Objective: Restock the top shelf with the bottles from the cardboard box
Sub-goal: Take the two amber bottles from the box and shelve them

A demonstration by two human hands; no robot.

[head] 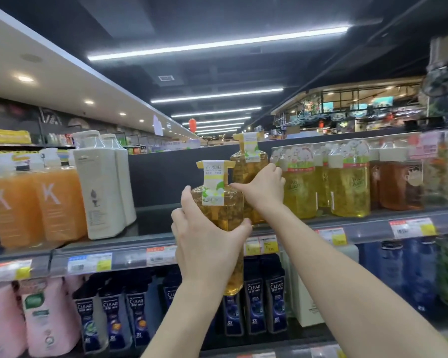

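Note:
My left hand (pixel 204 244) grips an amber pump bottle (pixel 219 205) with a yellow and white neck tag, held up in front of the top shelf (pixel 150 220). My right hand (pixel 261 187) is wrapped around a second amber bottle (pixel 246 164) of the same kind, which stands on the top shelf just behind the first. The cardboard box is out of view.
On the top shelf, orange "K" bottles (pixel 36 202) and white bottles (pixel 104 187) stand at left, yellow bottles (pixel 347 182) at right. A gap lies between the white bottles and my hands. Dark "CLEAR" bottles (pixel 254 303) and pink bottles (pixel 44 319) fill the shelf below.

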